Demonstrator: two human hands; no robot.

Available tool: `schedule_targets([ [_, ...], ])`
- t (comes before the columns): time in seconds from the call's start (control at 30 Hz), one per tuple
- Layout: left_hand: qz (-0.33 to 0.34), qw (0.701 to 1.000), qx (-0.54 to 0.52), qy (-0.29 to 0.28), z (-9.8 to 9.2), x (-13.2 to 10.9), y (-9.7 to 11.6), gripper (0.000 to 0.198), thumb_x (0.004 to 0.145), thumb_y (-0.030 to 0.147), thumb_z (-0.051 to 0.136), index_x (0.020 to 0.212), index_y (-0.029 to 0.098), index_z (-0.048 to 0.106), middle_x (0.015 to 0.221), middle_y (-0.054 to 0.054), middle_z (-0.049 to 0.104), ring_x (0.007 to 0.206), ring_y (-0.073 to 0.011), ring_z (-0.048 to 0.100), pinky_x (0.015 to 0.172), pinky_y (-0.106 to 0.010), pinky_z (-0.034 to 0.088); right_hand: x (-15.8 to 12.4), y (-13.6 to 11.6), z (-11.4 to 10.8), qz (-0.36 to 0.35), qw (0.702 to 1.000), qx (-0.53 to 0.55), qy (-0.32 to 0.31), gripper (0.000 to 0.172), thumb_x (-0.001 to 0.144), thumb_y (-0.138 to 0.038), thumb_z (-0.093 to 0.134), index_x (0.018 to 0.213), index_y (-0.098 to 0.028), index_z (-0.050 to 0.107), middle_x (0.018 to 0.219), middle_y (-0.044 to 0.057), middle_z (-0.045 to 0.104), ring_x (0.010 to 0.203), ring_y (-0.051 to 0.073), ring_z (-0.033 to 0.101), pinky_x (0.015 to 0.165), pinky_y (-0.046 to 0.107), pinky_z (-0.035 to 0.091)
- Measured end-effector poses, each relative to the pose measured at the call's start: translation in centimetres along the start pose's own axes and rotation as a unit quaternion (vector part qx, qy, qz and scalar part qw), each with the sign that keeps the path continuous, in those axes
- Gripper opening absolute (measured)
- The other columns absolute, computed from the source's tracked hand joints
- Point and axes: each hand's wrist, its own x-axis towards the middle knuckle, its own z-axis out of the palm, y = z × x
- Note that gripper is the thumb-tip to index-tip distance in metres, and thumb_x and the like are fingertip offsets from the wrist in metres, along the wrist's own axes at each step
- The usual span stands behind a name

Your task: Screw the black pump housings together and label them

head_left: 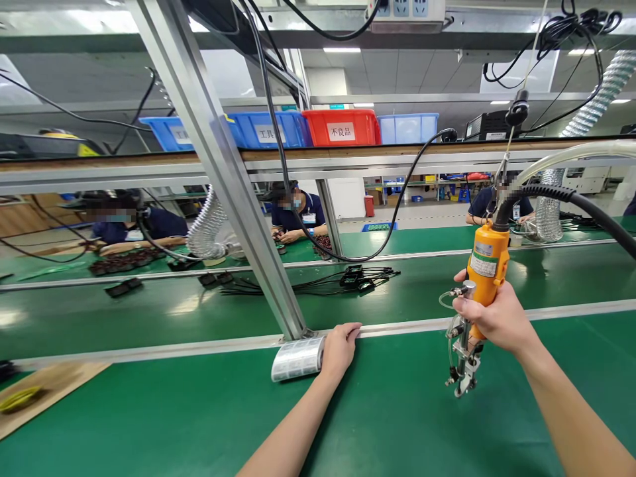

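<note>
My right hand (499,318) is wrapped round an orange power screwdriver (484,262) with a metal nose and thin air tubes. The screwdriver hangs upright from a cord, its tip pointing down above the green bench. At the middle of the bench, my left hand (340,348) rests by the metal rail, with its fingers curled and drawn together. A roll of silvery-white labels (298,360) lies against its left side, at the foot of the slanted aluminium post (233,172). The hand covers the roll's right end, and what its fingers hold is hidden.
Beyond the rail, black cabled parts (352,277) lie on a green belt (199,311). Blue bins (271,129) and a red bin (342,126) stand on the shelf above. Several people work opposite. Brown cardboard (59,391) lies at left. A thick black hose (586,205) runs off right.
</note>
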Motion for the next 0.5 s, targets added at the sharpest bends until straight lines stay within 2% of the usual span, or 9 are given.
schedule_targets([
  [0.5,-0.015,1.000,0.011,-0.002,-0.18,0.03,0.23,0.016,0.104,0.026,0.065,0.107,0.017,0.078,0.111,-0.007,0.081,0.106,-0.0224,0.075,0.102,-0.045,0.058,-0.09,-0.24,0.07,0.001,1.000,-0.006,0.007,0.051,0.069,-0.046,0.082,0.108,-0.020,0.061,0.069,-0.002,0.058,0.056,0.016,0.053,0.052,0.029,0.044],
])
